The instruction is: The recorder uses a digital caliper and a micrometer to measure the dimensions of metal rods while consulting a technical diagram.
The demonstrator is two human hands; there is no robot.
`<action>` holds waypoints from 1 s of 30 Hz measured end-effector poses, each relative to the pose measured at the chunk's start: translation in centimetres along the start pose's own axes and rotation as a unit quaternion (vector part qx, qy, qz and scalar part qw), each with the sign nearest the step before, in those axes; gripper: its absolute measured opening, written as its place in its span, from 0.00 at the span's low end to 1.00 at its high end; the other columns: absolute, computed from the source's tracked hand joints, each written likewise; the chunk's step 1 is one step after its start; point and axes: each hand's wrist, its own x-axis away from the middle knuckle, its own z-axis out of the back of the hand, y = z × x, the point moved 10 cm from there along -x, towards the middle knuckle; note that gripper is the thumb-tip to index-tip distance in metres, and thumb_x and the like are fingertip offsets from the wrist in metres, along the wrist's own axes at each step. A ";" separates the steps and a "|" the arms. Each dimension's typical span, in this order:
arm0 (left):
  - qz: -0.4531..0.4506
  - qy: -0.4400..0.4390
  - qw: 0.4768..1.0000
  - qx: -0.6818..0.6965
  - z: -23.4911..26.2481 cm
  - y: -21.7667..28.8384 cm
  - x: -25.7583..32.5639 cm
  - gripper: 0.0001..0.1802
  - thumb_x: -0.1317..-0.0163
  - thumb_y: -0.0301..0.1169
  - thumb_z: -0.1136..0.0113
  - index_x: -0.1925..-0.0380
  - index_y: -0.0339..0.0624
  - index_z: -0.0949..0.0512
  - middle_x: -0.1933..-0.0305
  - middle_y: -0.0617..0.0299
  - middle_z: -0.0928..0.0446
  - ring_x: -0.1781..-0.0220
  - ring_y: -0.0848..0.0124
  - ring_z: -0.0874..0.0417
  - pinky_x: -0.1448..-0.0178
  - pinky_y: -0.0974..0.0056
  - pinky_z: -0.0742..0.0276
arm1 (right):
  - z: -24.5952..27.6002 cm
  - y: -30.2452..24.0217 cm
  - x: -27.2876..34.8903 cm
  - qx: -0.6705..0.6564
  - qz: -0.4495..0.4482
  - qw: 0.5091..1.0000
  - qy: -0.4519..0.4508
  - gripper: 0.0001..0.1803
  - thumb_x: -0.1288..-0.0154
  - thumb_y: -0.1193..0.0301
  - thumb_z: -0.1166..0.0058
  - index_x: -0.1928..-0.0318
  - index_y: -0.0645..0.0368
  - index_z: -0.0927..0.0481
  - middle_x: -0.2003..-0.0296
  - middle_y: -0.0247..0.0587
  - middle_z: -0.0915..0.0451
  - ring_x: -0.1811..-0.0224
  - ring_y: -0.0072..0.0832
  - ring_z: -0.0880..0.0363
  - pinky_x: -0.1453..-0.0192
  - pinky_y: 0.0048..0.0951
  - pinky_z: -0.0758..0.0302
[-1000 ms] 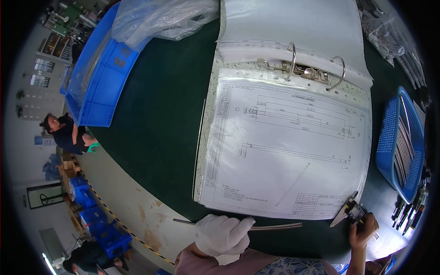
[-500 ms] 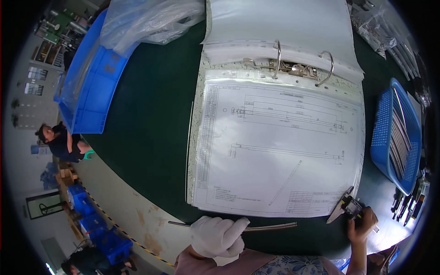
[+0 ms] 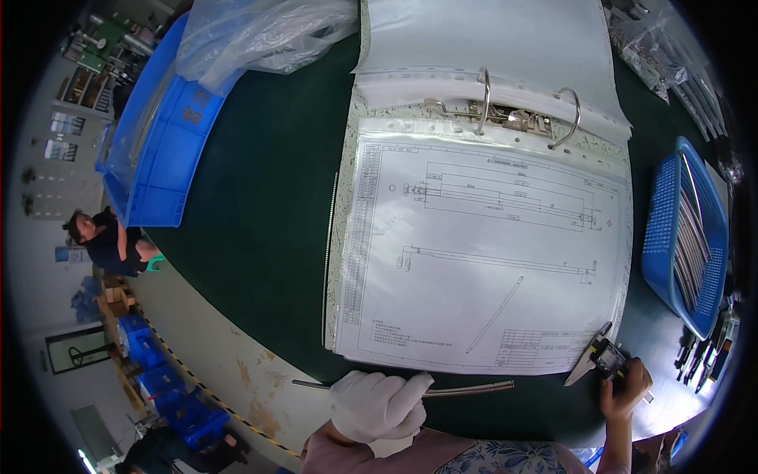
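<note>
Lying under gloved left hand (image 3: 377, 404): metal rod (image 3: 466, 389)

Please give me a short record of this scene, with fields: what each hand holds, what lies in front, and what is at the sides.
left hand: white-gloved left hand grips a thin metal rod lying across the green table
right hand: bare right hand holds a caliper
front: open ring binder showing a technical drawing
left side: blue crate with a plastic bag
right side: blue basket of metal rods
</note>
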 end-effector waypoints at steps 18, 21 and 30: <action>-0.043 0.094 0.994 -0.048 0.6 1.0 -0.2 0.11 0.66 0.25 0.48 0.77 0.45 0.23 0.86 0.64 0.33 0.85 0.65 0.33 0.79 0.62 0.40 | 1.7 -3.3 -2.4 -0.004 0.043 0.998 0.050 0.20 0.57 0.55 0.40 0.80 0.58 0.32 0.85 0.39 0.31 0.85 0.37 0.29 0.83 0.32 0.34; -0.071 0.095 0.993 -0.028 0.1 1.4 -0.6 0.10 0.62 0.25 0.47 0.74 0.43 0.23 0.83 0.60 0.33 0.83 0.62 0.32 0.78 0.61 0.39 | 1.8 -2.7 -2.2 0.014 0.030 0.999 0.041 0.22 0.56 0.52 0.40 0.81 0.56 0.32 0.86 0.39 0.31 0.85 0.36 0.28 0.83 0.32 0.33; -0.080 0.088 0.987 -0.108 1.0 0.9 0.4 0.14 0.45 0.36 0.45 0.68 0.34 0.22 0.70 0.44 0.23 0.71 0.49 0.23 0.65 0.53 0.27 | 4.3 -2.0 -0.9 -0.072 0.080 0.990 0.085 0.22 0.52 0.49 0.42 0.78 0.55 0.29 0.86 0.35 0.32 0.87 0.33 0.30 0.85 0.31 0.35</action>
